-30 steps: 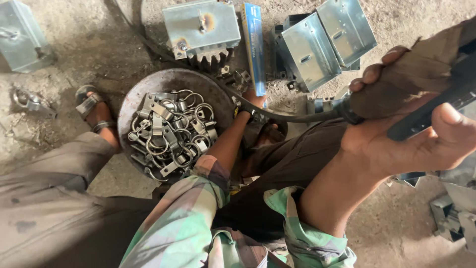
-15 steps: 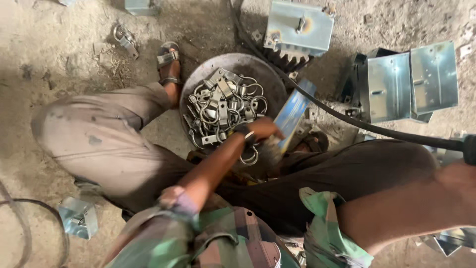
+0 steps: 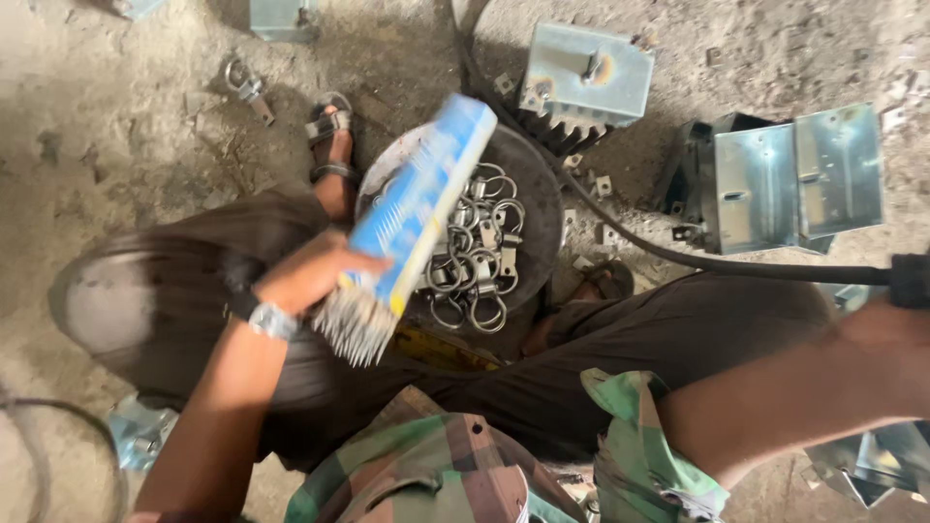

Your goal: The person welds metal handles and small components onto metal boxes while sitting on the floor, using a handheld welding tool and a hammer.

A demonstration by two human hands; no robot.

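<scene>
Our left hand (image 3: 310,276) is shut tight on the blue box of thin rods (image 3: 417,199), long way tilted up-right w/ rod ends poking out low, over the left edge of the round pan (image 3: 538,208); right hand (image 3: 896,353) grip can't be told.

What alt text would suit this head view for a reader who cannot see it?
A seated person's left hand lifts a blue box with thin metal rods sticking out of its lower end, above a round pan of metal rings on a dusty floor. The right hand, at the right edge, is by a black cable; metal boxes lie around.
</scene>
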